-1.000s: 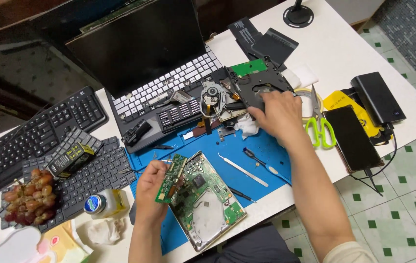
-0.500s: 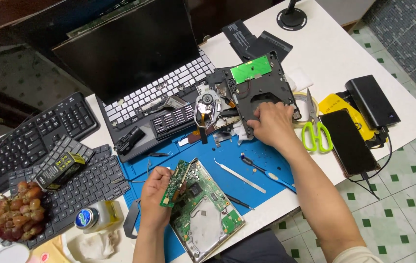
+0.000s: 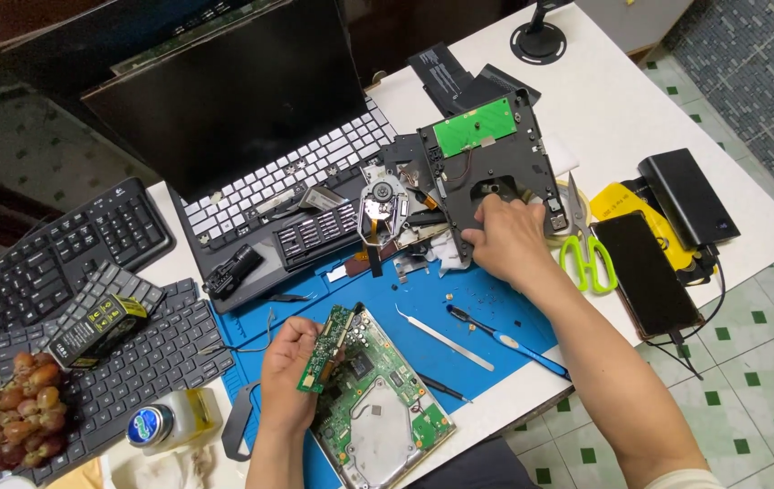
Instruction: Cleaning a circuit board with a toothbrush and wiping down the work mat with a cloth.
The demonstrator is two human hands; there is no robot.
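While the left hand [image 3: 286, 373] is pinching a small green board [image 3: 325, 348] up on its edge near the front edge of the blue mat [image 3: 477, 312], the right hand [image 3: 506, 237] is curling its fingers onto the front edge of the black drive frame [image 3: 494, 177] sitting at the mat's back right corner. The small board is leaning just over a bigger circuit board [image 3: 378, 407] that's poking past the table's [image 3: 622, 91] front edge.

Not much room anywhere. Tweezers [image 3: 446, 338] and a blue screwdriver [image 3: 509, 342] are lying on the mat between the two hands, and the green scissors [image 3: 589, 254] plus a phone [image 3: 646, 272] are crowding the right side. The only open stretch is running along the table's back right corner.

The right fingertips are tucking under the frame, so I can't tell exactly what they're gripping. The grapes [image 3: 11, 407] at the left are getting cut off by the picture's edge, and the open laptop [image 3: 251, 163] is hiding whatever's behind it.

White table, green-dotted tile floor [image 3: 749, 362] below.
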